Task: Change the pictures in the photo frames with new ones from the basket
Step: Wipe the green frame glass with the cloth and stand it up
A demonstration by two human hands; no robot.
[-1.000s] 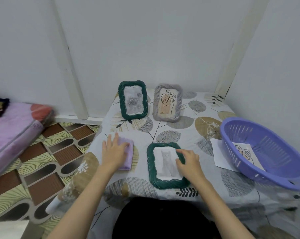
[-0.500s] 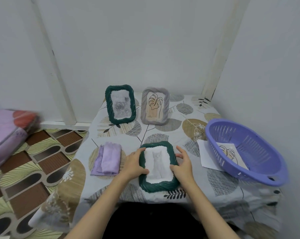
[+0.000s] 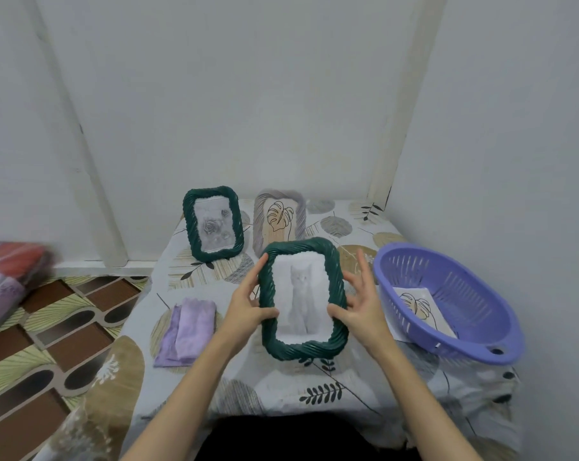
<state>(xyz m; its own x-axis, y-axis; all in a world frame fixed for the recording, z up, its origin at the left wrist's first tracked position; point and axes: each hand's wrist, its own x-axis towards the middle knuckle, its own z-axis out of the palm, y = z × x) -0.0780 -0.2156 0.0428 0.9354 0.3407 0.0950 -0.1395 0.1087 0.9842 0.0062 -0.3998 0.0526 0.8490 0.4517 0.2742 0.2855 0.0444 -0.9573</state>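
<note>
off to the left of my left hand (image 3: pixel 248 309) the folded purple cloth (image 3: pixel 186 331) lies flat on the desk (image 3: pixel 344 390), apart from everything i'm holding. beyond that hand, a green frame with a rose picture (image 3: pixel 213 224) stands propped upright, and just beside it a grey frame with a leaf drawing (image 3: pixel 279 218) stands too, its lower edge hidden behind what i'm lifting.

now the main event: the green frame with the cat picture (image 3: pixel 302 299) is between my two hands, tilted up toward me and looking clear of the desk. my left hand is clamped on its left edge, thumb over the front, fingers curled behind. my right hand (image 3: pixel 359 306) pinches the right edge low down with thumb and a finger, the other fingers fanned out straight and free.

to the right of my right hand sits the purple basket (image 3: pixel 474 334), with a leaf print (image 3: pixel 417 304) lying inside and a sheet edge poking out under its near side.

i'd say this is the opening step on this frame: cat picture in place, nothing swapped yet. next move, i reckon, calls for flipping it face down and working the back open, keeping a firm two-sided hold so the twisted rim doesn't slip.
</note>
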